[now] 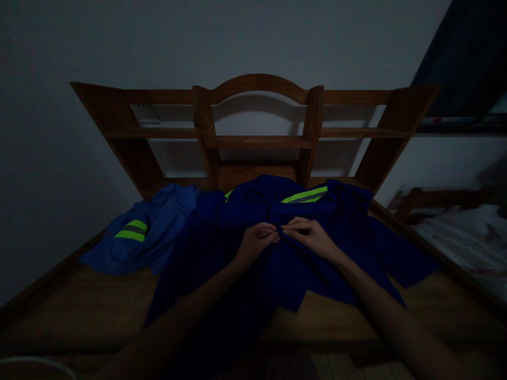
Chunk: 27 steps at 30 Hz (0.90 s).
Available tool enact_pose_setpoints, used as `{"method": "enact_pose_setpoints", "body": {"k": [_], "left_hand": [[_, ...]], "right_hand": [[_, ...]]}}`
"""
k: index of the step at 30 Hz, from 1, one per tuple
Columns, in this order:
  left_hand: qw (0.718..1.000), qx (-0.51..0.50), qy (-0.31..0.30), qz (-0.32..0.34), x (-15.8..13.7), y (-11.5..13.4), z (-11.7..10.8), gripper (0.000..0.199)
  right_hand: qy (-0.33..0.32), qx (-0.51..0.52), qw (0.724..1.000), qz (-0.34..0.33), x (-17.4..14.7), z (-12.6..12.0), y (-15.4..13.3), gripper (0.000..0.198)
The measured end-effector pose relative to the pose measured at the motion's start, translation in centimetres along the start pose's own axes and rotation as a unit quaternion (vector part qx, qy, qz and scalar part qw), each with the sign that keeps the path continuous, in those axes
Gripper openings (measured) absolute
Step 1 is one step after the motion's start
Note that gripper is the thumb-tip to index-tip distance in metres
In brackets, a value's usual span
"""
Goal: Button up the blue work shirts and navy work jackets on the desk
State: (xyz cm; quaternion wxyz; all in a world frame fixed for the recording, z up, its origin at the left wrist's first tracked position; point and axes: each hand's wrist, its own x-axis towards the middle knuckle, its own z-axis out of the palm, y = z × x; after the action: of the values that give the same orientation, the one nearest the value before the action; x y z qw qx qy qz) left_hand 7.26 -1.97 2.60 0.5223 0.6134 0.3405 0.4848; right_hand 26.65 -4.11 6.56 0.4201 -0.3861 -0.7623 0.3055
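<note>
A dark blue work jacket (253, 264) with yellow-green and grey reflective bands lies spread over the wooden desk, its lower part hanging past the front edge. My left hand (259, 240) is closed, pinching the jacket's front near the collar. Just right of it, my right hand (311, 235) pinches the cloth edge between thumb and fingers. The two sets of fingertips almost meet. Whether a button or fastener sits between them is too dark and small to tell.
A lighter blue garment (158, 227) with a reflective band lies bunched on the left of the desk (99, 301). Behind stands a wooden shelf unit (257, 141) against the wall. At right are a wooden chair back (447, 198) and a whitish plastic bag (467, 237).
</note>
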Motion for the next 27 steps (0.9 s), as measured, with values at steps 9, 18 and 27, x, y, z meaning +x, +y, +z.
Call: {"method": "enact_pose_setpoints", "body": {"k": [9, 18, 27], "left_hand": [[0.996, 0.067, 0.010, 0.052, -1.0, 0.5, 0.4, 0.020], [0.999, 0.034, 0.018, 0.031, -0.9, 0.4, 0.4, 0.025], [0.995, 0.085, 0.013, 0.052, -1.3, 0.5, 0.4, 0.023]], "right_hand": [[0.014, 0.020, 0.999, 0.049, 0.0, 0.6, 0.7, 0.029], [0.021, 0.056, 0.997, 0.055, 0.2, 1.2, 1.2, 0.029], [0.000, 0.086, 0.994, 0.064, 0.1, 1.7, 1.5, 0.028]]}}
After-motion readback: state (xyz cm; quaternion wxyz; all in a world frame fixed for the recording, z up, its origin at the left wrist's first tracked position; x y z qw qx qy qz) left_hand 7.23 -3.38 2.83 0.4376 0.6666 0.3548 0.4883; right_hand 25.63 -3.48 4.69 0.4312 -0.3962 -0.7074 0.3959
